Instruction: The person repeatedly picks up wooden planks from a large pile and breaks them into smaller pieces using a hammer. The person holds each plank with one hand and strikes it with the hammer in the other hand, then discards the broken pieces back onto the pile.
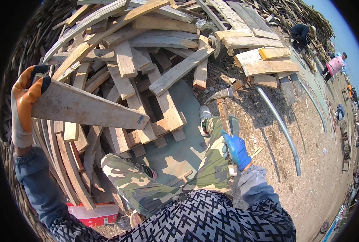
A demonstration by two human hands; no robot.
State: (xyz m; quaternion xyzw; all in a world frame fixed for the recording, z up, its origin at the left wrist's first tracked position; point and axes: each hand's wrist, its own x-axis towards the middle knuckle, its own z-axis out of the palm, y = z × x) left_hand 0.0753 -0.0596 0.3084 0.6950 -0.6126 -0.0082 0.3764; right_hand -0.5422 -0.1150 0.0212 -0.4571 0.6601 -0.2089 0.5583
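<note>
My left hand [28, 99], in an orange-coated work glove, grips one end of a flat wooden board [85, 106]. That board slants across the lumber pile, with a small blue mark near its far end. My right hand [237, 149], in a blue coated glove, is closed around the handle of a claw hammer [223, 110]. The hammer stands head away from me, over my right leg, its metal head above the chip-strewn ground. Between my knees and the pile, short wooden beams [155, 127] lie crossed over one another on a grey-green surface [182, 103].
Loose timber [119, 36] is heaped ahead and to the left. A wheel [211, 39] stands near stacked boards [267, 63]. A bent metal pipe [280, 127] lies to the right. A red-and-white bag [94, 213] is at lower left. Two people [303, 34] are farther off at upper right.
</note>
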